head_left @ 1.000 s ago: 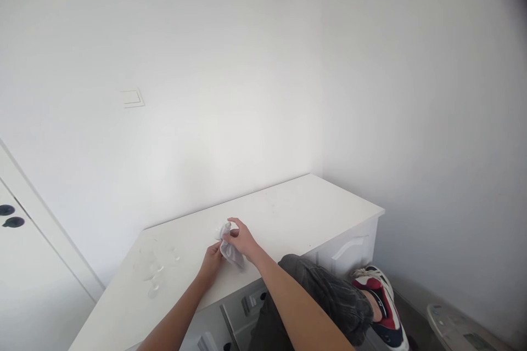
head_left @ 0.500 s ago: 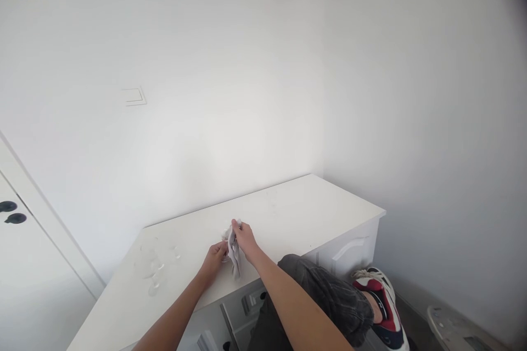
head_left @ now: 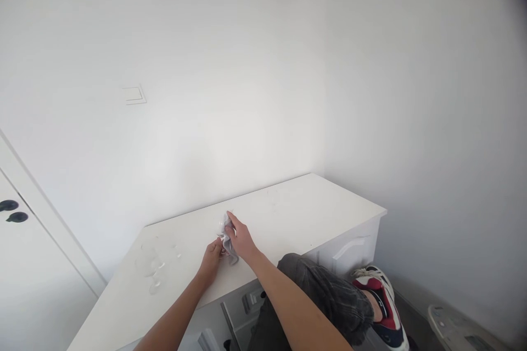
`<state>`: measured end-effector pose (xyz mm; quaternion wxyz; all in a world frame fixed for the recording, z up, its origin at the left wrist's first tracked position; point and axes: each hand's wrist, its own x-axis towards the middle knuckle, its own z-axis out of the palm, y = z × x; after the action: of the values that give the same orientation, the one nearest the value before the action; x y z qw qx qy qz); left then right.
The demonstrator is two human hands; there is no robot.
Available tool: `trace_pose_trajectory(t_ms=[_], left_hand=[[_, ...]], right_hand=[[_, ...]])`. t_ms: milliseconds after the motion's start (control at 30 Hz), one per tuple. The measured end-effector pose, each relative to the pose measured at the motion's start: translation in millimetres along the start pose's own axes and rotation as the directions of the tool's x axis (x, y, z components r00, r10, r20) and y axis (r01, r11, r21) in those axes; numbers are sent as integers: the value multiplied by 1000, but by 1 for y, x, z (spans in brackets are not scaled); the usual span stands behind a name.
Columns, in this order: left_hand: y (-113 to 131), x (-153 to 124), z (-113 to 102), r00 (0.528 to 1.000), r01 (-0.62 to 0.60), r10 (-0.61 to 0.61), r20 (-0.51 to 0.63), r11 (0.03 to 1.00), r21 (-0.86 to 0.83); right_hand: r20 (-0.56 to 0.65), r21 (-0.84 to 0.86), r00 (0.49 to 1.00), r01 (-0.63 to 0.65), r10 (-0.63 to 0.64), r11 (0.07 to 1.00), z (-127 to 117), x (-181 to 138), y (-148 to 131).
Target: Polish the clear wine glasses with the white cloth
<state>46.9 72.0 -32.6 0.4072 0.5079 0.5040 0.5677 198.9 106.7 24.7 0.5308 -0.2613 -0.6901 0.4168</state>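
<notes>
White walls (head_left: 230,66) fill most of the view, meeting in a corner behind the cabinet. At far left is a white door (head_left: 33,279). The white cabinet (head_left: 325,203) stands with its back edge along the wall; its right end carries a raised panel. A leg (head_left: 325,288) in dark trousers is against the front edge, a red, white and navy shoe (head_left: 382,307) below the front right corner. The right hand (head_left: 242,238) pinches a greyish cloth (head_left: 230,255) over the top's middle, between back and front edges. The left hand (head_left: 212,258), just beside it, is closed on a clear piece (head_left: 222,226), partly hidden. Faint clear things (head_left: 156,271) lie near the left edge. Smallest are the wall switch (head_left: 134,94) and dark knobs (head_left: 17,217).
</notes>
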Motion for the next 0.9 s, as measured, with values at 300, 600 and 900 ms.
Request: trace_pose_trajectory(t_ms=[300,600,900], left_hand=[[10,-4,4,996,-6,1,90,998,57],[14,-6,8,995,-47,36,88,992,120],[23,-8,8,999,-25,20,31,986,162]], right_hand=[[-24,-214,992,119,-127,970,3,-7,-5],[193,321,898,-438,395,840,13,-2,1],[111,57,954,-287,279,956,17,-6,15]])
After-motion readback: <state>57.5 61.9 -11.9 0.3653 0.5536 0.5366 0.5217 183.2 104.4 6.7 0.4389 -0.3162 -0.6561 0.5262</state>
